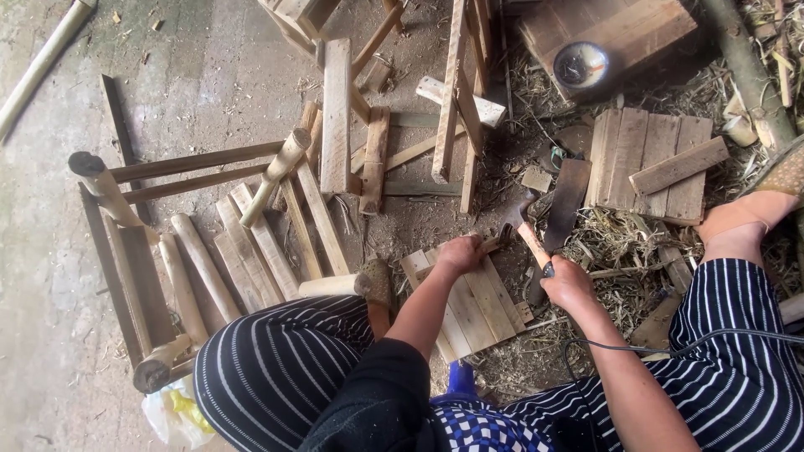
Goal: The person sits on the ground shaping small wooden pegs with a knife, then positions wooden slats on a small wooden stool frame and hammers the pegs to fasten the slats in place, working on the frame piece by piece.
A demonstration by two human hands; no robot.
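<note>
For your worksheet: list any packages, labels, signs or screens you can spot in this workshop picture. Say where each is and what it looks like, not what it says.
Plastic bag: on the floor at bottom left, beside the striped knee; crumpled, whitish, with something yellow inside.
No labels, signs or screens show.

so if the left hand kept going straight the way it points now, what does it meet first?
Likely the hammer head, just beyond the left hand resting on the slatted wooden panel. The right hand grips the hammer handle. Depth is unclear.
</note>
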